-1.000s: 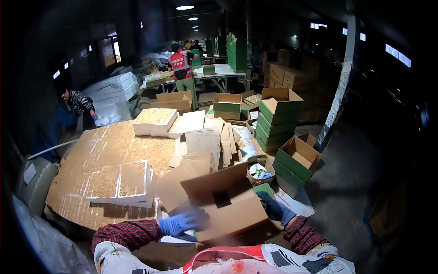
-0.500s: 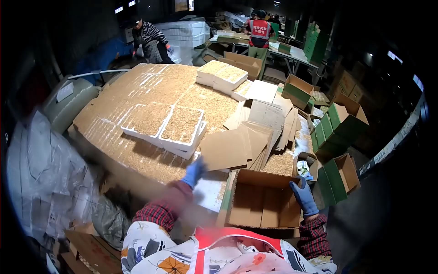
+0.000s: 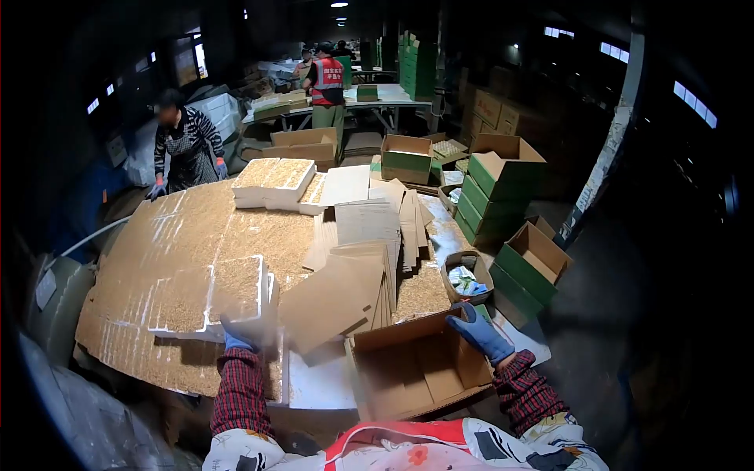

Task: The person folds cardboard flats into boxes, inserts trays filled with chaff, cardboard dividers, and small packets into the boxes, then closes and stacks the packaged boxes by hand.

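An open cardboard box (image 3: pixel 416 373) with brown inside walls stands at the near edge of the work surface. My right hand (image 3: pixel 481 336), in a blue glove, grips its right rim. My left hand (image 3: pixel 238 336), also blue-gloved, is at the near corner of a stack of white foam trays (image 3: pixel 257 318). Its fingers are smeared by motion, and I cannot tell whether they touch the foam. Tan, flaky loose material (image 3: pixel 236 281) fills the upper trays. Between the hands lie several flat cardboard sheets (image 3: pixel 326 302) in a fanned pile.
A small bin (image 3: pixel 465 263) with white-and-blue packets stands beyond the box. Green cartons (image 3: pixel 495 196) are stacked to the right, near a post (image 3: pixel 609 157). More filled foam trays (image 3: pixel 275 174) sit further back. A co-worker (image 3: pixel 188 145) stands at the far left edge, another (image 3: pixel 327 82) behind.
The view has swung to the right. My left hand has moved left from beside the cardboard sheets to the foam trays. My right hand stays on the box's right rim.
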Demonstrator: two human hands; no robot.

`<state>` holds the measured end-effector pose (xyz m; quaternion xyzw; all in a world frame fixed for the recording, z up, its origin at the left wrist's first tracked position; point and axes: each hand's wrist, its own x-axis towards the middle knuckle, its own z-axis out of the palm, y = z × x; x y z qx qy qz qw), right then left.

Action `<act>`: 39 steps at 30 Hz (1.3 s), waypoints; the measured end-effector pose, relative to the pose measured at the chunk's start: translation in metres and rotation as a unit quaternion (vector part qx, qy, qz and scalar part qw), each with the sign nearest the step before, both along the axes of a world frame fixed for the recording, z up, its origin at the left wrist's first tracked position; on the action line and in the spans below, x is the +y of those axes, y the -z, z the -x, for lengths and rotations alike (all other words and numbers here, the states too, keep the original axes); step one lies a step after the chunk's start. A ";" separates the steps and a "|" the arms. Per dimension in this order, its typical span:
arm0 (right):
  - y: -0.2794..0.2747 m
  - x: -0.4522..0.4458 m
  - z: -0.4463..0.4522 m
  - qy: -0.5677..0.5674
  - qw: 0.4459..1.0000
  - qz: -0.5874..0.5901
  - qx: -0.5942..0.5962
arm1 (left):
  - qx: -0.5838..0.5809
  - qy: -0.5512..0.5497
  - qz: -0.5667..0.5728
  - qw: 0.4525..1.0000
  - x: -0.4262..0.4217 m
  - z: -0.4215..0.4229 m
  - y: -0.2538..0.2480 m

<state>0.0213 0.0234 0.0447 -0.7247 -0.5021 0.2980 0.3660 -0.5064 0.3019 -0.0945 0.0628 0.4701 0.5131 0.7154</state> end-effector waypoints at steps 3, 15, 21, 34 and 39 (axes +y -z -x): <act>0.002 -0.001 0.002 0.008 1.000 -0.026 -0.012 | 0.076 0.002 -0.013 0.997 0.003 0.009 -0.003; -0.015 -0.002 0.012 0.025 0.999 -0.014 0.040 | -0.095 -0.001 -0.129 0.987 -0.015 -0.037 -0.043; 0.007 0.004 -0.005 -0.002 1.000 -0.005 0.027 | -0.036 0.212 -0.276 0.937 -0.096 -0.056 -0.115; 0.026 0.014 -0.011 -0.025 0.986 0.028 0.163 | 0.115 0.455 -0.059 0.881 -0.222 -0.132 -0.237; 0.003 0.000 -0.006 -0.056 0.984 0.004 0.169 | 0.122 0.400 -0.056 0.907 -0.208 -0.150 -0.257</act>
